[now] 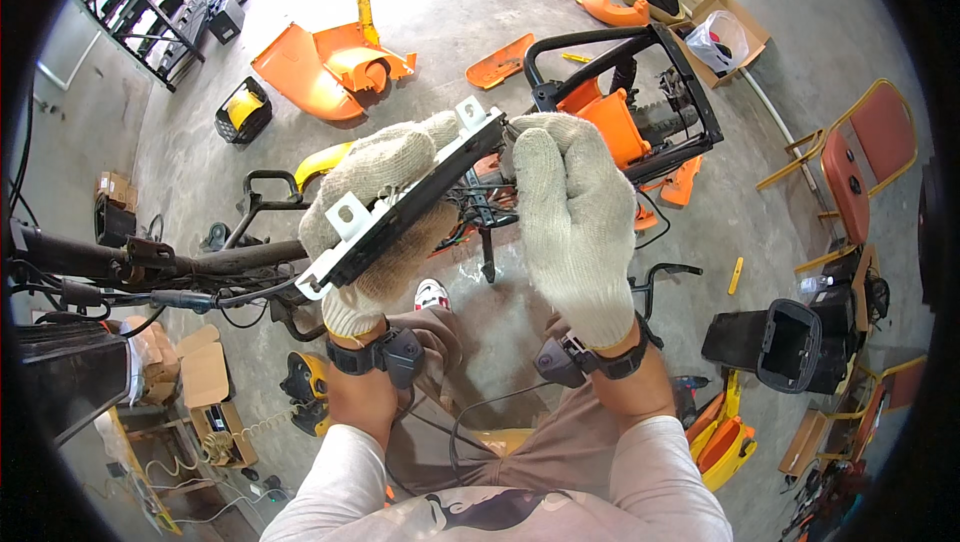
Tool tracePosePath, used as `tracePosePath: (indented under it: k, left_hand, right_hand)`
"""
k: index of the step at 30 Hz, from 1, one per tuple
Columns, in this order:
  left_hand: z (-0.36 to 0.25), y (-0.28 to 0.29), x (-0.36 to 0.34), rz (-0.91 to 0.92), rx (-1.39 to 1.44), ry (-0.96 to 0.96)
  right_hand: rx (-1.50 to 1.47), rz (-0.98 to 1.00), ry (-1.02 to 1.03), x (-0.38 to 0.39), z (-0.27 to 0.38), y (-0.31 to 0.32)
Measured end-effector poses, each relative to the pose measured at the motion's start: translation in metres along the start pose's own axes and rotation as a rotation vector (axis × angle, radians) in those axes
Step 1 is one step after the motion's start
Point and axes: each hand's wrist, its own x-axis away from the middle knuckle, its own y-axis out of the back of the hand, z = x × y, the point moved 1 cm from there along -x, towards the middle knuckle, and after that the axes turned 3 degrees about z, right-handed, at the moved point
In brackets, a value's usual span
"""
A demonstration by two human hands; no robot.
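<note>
A long black bar-shaped part [418,195] with white metal bracket tabs [348,219] slants up to the right in front of me. My left hand [375,177], in a cream knitted glove, is closed around its middle. At the bar's upper right end is my right hand [575,222], also gloved. Its fingers are bent and pressed together against a small dark piece there, mostly hidden by the glove. Behind the bar, partly covered by my hands, are cables and a dark metal mechanism [485,207].
Beyond my right hand stands a black tubular vehicle frame [545,47] with an orange panel [612,122]. Orange body panels [310,67] lie on the concrete floor ahead. A thick dark tube with cables [215,267] reaches in from the left. Chairs [870,162] and a black bin [790,342] stand right.
</note>
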Motion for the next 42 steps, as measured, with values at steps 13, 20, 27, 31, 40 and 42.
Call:
tracePosePath:
  k: [13, 20, 27, 31, 40, 42]
  left_hand:
    - [-0.013, -0.004, -0.013, -0.083, -0.078, -0.071]
    - [-0.009, -0.009, -0.010, -0.110, 0.141, -0.007]
    - [-0.009, -0.009, -0.009, -0.100, 0.123, -0.022]
    - [-0.009, -0.008, -0.010, -0.099, 0.107, -0.033]
    - [-0.004, -0.005, 0.008, 0.041, 0.087, 0.000]
    - [0.002, -0.006, 0.014, 0.129, 0.204, 0.048]
  right_hand:
    - [0.103, 0.032, 0.071, -0.002, -0.005, 0.004]
    - [-0.121, -0.037, 0.064, 0.001, 0.000, -0.001]
    - [0.010, 0.024, 0.039, 0.000, -0.003, 0.001]
    - [-0.008, -0.020, 0.101, 0.001, -0.002, -0.001]
    - [0.065, 0.032, 0.046, -0.004, -0.008, 0.005]
    - [-0.019, -0.006, 0.047, 0.000, 0.001, 0.000]
